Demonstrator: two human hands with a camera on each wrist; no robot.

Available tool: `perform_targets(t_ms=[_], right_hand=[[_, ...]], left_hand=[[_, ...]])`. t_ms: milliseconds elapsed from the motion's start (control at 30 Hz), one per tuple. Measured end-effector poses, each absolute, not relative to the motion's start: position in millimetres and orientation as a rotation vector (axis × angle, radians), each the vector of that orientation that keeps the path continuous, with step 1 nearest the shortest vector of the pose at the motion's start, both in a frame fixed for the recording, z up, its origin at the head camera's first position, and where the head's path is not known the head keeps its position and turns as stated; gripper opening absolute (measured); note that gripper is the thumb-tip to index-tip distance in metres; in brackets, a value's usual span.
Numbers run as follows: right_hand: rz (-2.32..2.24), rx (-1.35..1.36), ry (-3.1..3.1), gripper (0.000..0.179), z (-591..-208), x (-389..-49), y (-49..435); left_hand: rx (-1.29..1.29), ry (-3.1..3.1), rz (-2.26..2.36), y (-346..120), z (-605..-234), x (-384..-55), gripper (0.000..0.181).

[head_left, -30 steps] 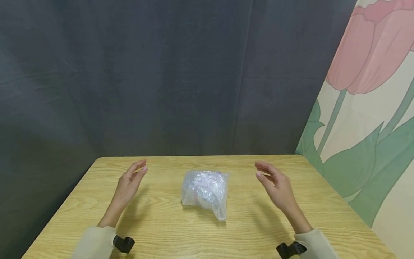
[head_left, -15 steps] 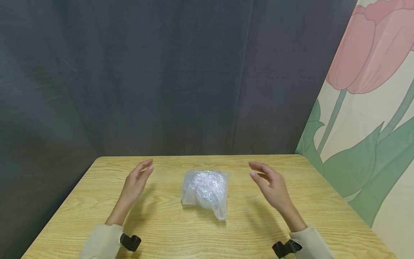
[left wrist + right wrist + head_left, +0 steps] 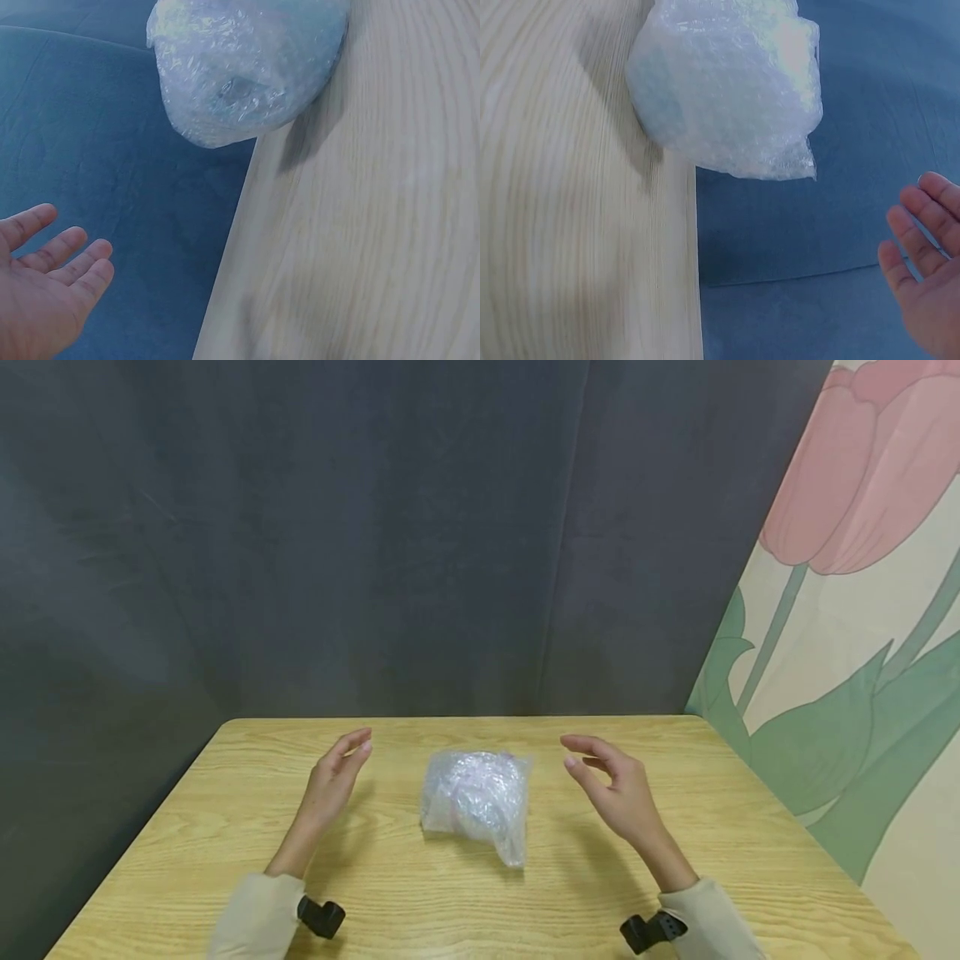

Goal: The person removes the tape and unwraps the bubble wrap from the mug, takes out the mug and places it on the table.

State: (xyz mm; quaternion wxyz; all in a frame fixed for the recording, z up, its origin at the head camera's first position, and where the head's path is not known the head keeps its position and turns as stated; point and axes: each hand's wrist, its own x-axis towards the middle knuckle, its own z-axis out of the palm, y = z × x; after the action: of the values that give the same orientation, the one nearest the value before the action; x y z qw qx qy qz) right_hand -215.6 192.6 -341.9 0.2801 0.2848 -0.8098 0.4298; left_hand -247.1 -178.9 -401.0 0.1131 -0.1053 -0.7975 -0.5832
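Observation:
A bubble-wrap bundle, clear and shiny with a pinkish tint, lies on the wooden table midway between both hands. My left hand is held above the table to its left, fingers relaxed and touching nothing. On the other side, my right hand hovers with loosely bent fingers, also holding nothing. Both wrist views show the bubble wrap apart from the fingers; in the right wrist view its loose corner sticks out. Whatever is inside the wrap cannot be made out.
A dark grey-blue curtain hangs behind the table's far edge. To the right stands a wall panel with a painted pink tulip. Each wrist bears a small black camera over a beige sleeve.
Both hands have moved inward, the left one rightward and the right one leftward, closer to the bubble-wrap bundle. The bundle has stayed where it was.

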Motion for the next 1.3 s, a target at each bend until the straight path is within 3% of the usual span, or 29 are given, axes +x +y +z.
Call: perform_targets(t_ms=[267, 633, 1300], right_hand=[[1.118, 0.788, -2.18, 0.024, -340.2, -214.7, 184.6], [1.1, 0.843, -2.157, 0.028, -371.5, -240.1, 191.0], [1.071, 0.889, -2.165, 0.028, -384.0, -242.5, 178.6]], left_hand=[[-0.359, -2.312, -1.73, -167.9, -407.3, -251.7, 0.049], [-0.306, -2.279, -1.828, -149.2, -414.1, -253.0, 0.049], [-0.343, -2.209, -1.875, -123.1, -425.2, -252.7, 0.046]])
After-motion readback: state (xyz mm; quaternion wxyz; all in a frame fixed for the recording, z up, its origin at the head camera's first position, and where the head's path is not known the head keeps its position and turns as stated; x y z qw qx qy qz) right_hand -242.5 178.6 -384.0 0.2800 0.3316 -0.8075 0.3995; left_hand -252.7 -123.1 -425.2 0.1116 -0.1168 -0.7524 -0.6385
